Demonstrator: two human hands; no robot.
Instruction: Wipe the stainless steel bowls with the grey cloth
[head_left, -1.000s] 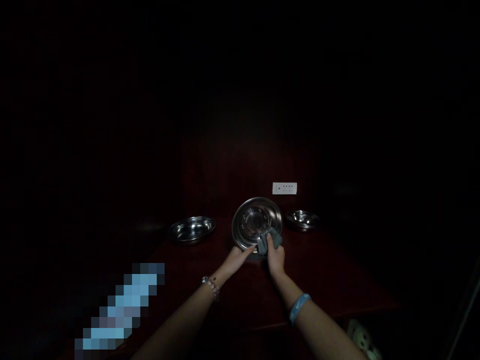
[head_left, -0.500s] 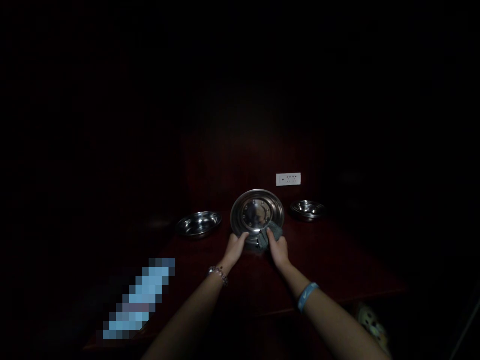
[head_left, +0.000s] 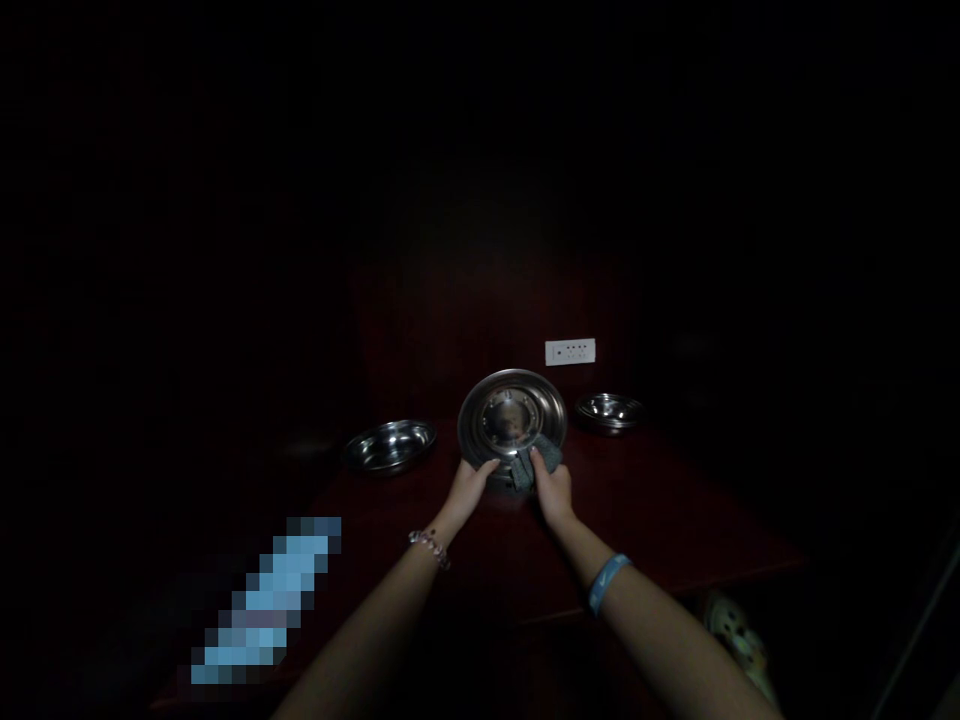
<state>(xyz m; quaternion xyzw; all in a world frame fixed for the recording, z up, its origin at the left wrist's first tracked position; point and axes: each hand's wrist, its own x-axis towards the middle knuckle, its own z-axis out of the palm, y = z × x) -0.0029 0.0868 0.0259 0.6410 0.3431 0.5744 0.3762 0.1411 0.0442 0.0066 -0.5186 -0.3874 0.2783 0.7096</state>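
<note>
Deep gloom, glints on the held bowl [head_left: 511, 418]

Left grip [head_left: 468, 490] is holding a plate [head_left: 510, 418], right grip [head_left: 553, 492] a cloth [head_left: 548, 453] on it; dishes [head_left: 609, 412] are sitting toward the tabletop's [head_left: 645, 530] back corners.

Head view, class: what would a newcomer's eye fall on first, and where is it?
Probably the shiny metal dish, tilted up near the middle, its rim gripped by the left hand while the right hand holds a grey cloth against it. A bright blue pixelated patch glows at lower left. The white socket panel stands out above and right of the dish.
</note>
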